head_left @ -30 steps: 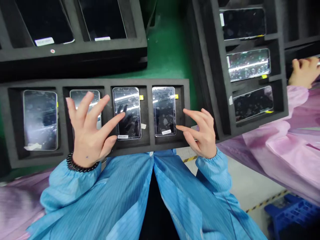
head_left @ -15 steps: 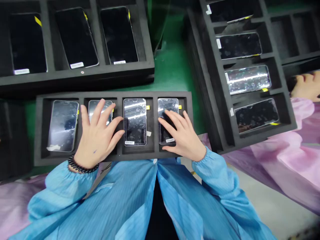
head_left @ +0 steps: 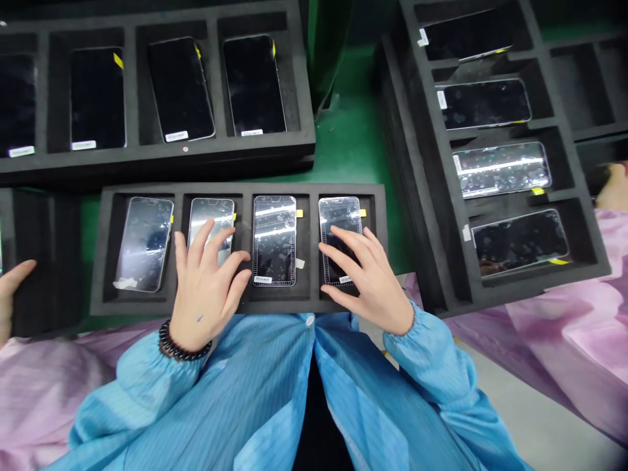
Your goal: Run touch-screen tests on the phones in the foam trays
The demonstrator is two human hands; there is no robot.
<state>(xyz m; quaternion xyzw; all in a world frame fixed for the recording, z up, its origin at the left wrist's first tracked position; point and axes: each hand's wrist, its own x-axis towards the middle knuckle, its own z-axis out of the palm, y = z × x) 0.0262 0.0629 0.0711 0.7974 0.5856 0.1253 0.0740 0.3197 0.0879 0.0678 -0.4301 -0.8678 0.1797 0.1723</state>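
A black foam tray with four slots lies right in front of me, a phone in each slot. My left hand rests flat and open on the second phone from the left, fingers spread. My right hand lies open over the rightmost phone, fingertips on its glass. Between them the third phone shows a dotted film border and a white label. The leftmost phone lies untouched. I wear blue sleeves and a dark bead bracelet on my left wrist.
A longer foam tray of dark phones sits behind. To the right stands a tilted tray with several phones. Pink-sleeved co-workers flank me: one hand at the left edge, another hand at the right edge. Green table surface shows between trays.
Both hands came down from hovering with spread fingers onto the tray: the left settled on the second phone, the right onto the rightmost one. The view drifted so the tray sits more centred.
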